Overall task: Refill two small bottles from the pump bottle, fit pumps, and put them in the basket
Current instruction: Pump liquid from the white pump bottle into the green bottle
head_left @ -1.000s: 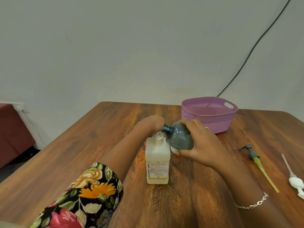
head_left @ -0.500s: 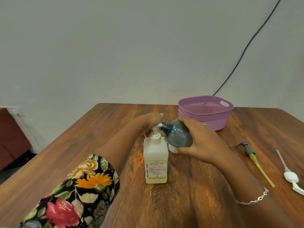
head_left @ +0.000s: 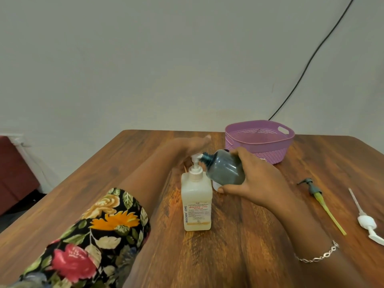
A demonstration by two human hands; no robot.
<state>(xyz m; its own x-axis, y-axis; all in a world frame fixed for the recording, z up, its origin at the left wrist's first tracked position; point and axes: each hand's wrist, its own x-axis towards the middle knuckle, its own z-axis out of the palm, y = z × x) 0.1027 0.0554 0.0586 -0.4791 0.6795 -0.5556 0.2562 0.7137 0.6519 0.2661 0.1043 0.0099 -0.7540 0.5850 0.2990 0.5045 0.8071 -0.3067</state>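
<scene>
Wooden table (head_left: pixel 239 256): the left hand (head_left: pixel 192 145) lies flat and open on the pump bottle (head_left: pixel 196 201) plunger. Right hand (head_left: pixel 252 176) grips the grey bottle (head_left: pixel 225 170), tilted, neck leftward meeting the nozzle; purple basket (head_left: pixel 259 151) sits beyond.

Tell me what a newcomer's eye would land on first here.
At the table's centre, the right hand tilts a dark small bottle, its mouth against the spout of the white pump bottle, while the left hand lies flat over the pump head. Behind them sits an empty purple basket; at the right lie two loose pumps, a dark one and a white one.
</scene>
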